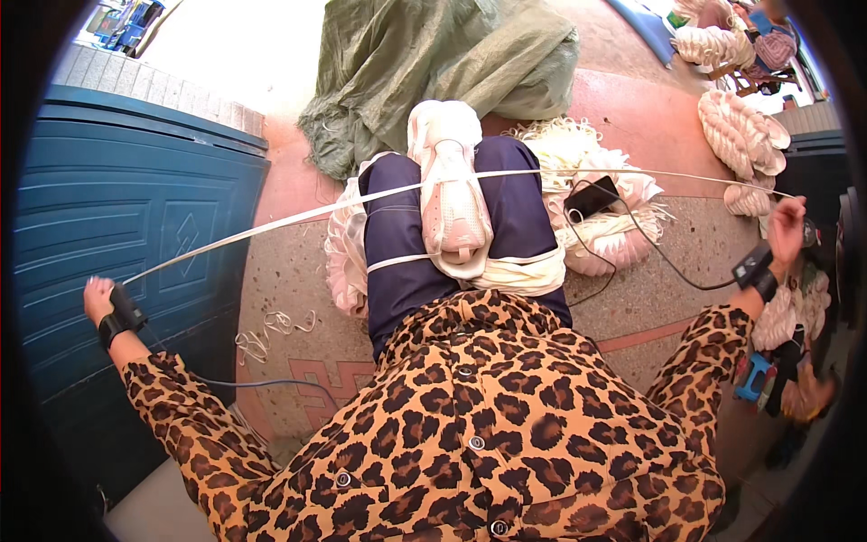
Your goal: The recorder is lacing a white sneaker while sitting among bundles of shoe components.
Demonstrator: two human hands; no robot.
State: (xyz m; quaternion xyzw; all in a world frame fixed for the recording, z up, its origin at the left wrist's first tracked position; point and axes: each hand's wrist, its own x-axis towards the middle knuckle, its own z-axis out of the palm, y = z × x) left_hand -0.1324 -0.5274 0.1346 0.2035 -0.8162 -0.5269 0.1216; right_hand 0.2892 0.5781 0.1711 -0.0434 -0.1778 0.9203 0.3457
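A pale pink and white sneaker (456, 212) rests lengthwise between my thighs. A long cream shoelace (289, 219) stretches out to both sides from the upper part of the shoe. Far out on the left, my left hand (97, 300) is closed on one end of the lace. My right hand (786, 228), raised at the far right, pinches the other end. How the lace passes through the shoe is too small to make out. A bundle of cream laces (524, 272) lies over my right thigh, and a pale band (397, 262) crosses my left thigh.
More pale pink shoes (610, 248) and a heap of laces (560, 140) lie beside my legs, with a black phone-like device (591, 197) and cable on top. A grey-green sheet (433, 72) is ahead, a blue door (135, 235) at left. Bunched shoes (736, 131) stand right; a loose lace (271, 334) lies on the floor.
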